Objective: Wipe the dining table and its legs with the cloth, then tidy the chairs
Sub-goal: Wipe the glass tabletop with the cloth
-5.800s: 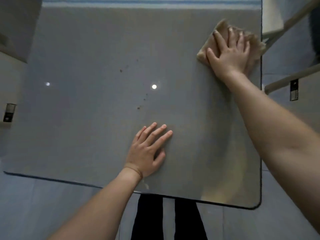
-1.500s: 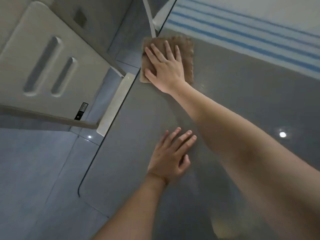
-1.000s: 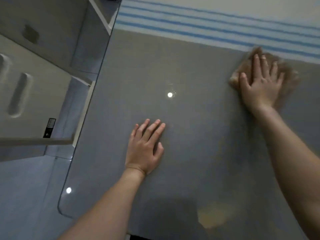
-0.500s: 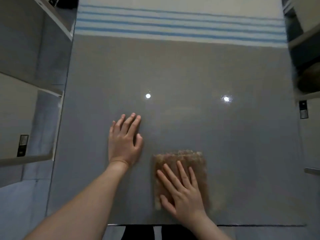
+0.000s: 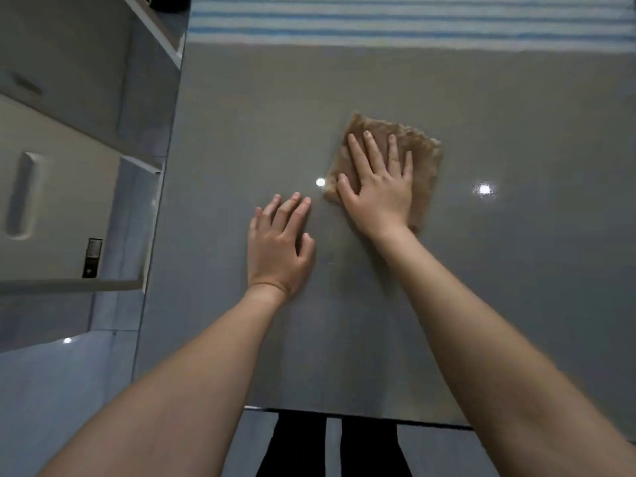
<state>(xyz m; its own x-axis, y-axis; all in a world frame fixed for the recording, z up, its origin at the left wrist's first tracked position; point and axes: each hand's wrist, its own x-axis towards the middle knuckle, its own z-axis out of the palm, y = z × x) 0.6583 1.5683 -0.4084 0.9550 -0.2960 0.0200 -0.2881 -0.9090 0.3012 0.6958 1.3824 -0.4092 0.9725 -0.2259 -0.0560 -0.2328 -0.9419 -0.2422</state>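
Note:
The glossy grey dining table (image 5: 516,287) fills most of the view below me. A folded brown cloth (image 5: 425,160) lies flat near the table's middle. My right hand (image 5: 378,187) presses down on the cloth with spread fingers and covers its left half. My left hand (image 5: 278,246) rests palm down on the bare tabletop just left of the cloth, holding nothing. A pale chair (image 5: 62,187) stands at the table's left edge, its seat with two slots partly in view.
A blue-and-white striped runner (image 5: 413,22) lies across the table's far end. The near table edge runs along the bottom, with dark trouser legs (image 5: 296,445) and blue-grey floor tiles (image 5: 51,390) beyond it. Ceiling lights reflect on the tabletop.
My right hand has slid the cloth from the near edge of the table out to its middle. My left hand has stayed flat on the tabletop.

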